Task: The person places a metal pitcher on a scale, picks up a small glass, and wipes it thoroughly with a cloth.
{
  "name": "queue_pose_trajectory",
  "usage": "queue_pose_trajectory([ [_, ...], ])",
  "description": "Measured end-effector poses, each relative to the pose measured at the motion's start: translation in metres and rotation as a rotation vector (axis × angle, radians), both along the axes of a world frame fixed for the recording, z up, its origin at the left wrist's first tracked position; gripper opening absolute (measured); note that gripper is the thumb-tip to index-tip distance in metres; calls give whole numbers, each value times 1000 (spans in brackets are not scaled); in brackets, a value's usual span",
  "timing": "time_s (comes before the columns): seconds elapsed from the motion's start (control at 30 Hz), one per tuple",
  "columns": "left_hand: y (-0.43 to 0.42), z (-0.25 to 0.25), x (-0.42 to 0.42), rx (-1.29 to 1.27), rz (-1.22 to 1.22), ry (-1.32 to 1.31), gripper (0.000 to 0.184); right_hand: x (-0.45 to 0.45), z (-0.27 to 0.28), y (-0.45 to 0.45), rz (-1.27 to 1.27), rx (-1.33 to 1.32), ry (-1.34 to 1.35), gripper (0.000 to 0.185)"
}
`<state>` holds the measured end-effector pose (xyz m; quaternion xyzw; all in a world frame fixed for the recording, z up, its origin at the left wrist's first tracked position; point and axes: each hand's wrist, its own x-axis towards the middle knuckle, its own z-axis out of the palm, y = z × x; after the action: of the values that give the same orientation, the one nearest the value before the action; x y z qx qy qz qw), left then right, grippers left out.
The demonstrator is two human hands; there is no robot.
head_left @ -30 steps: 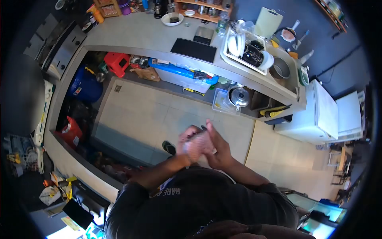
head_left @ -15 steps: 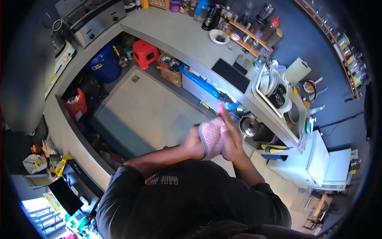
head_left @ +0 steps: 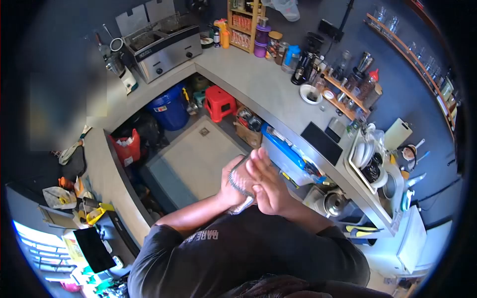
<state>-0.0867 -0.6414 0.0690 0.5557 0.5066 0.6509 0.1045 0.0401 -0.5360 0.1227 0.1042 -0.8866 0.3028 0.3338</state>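
Okay, left hand (head_left: 229, 185) and right hand (head_left: 271, 191) pressed together around a pinkish cloth (head_left: 241, 179) with a grey-green edge. Left curls round the cloth from its side; right lies across it, fingers extended and close together. Cloth sits between the palms, in front of the chest, above floor level. No writing legible on it.

Dark shirt (head_left: 258, 248) just below the hands, pale lettering (head_left: 202, 235) on chest, looks like "BABE", rest unclear.

Beyond the hands, tiled floor (head_left: 194, 161). Around its edge: red bag (head_left: 125, 149) with white label, text too small; blue bin (head_left: 171, 116), white-and-red label, unreadable; red stool (head_left: 218, 102); cardboard box (head_left: 247, 134) holding metal items.

Grey desk (head_left: 258, 89) wraps around. On it: black slab (head_left: 320, 143), white bowl (head_left: 308, 99) with something dark inside, loaded dish rack (head_left: 356, 164). Far corner, steel fryer (head_left: 174, 57), dark brand plate on front, lettering illegible. Wooden rack (head_left: 230, 27) nearby, red-and-white packets (head_left: 242, 21), print also unreadable.
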Motion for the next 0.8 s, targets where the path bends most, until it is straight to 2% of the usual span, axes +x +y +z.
queue_pose_trajectory([
  [0.03, 1, 4, -11, -16, 98, 320, 26, -9, 1, 4, 12, 91, -19, 56],
  [0.07, 3, 17, -4, 62, 153, 229, 32, -19, 6, 8, 56, 79, -50, 54],
  [0.17, 10, 4, -21, 58, 80, 121, 39, -51, 6, 38, 291, -123, -61, 54],
  [0.23, 12, 5, -46, 67, 152, 123, 40, -78, 0, 50, 290, -272, -12, 60],
  [0.3, 22, -9, -81, 28, 405, 347, 41, -109, -14, 54, 235, -420, 52, 65],
  [0.33, 36, 5, -84, 117, 61, -573, 42, -122, -17, 57, 218, -410, 75, 68],
  [0.4, 57, 6, -100, -33, 301, -262, 42, -149, -21, 82, 249, -270, 114, 64],
  [0.47, 74, 22, -127, -66, 501, 299, 41, -187, -16, 119, 369, -148, 115, 56],
  [0.5, 86, 3, -124, 113, 130, -422, 41, -202, -9, 135, 463, -224, 51, 54],
  [0.53, 89, -9, -141, 81, 308, -17, 42, -213, 0, 147, 556, -302, -19, 53],
  [0.57, 95, -18, -156, 26, 487, 250, 43, -227, 4, 159, 648, -374, -90, 52],
  [0.6, 101, -27, -171, -12, 690, 505, 44, -243, -1, 165, 637, -342, -56, 51],
  [0.63, 106, -33, -179, -74, 902, 611, 45, -255, -6, 166, 577, -286, 15, 51],
  [0.7, 113, -43, -191, 30, 897, 168, 48, -275, -13, 160, 453, -184, 158, 50],
  [0.73, 120, -46, -197, 213, 643, -358, 49, -285, -12, 158, 458, -191, 211, 49],
  [0.8, 112, -16, -201, -131, 749, -89, 56, -312, -11, 168, 598, -188, 210, 49],
])
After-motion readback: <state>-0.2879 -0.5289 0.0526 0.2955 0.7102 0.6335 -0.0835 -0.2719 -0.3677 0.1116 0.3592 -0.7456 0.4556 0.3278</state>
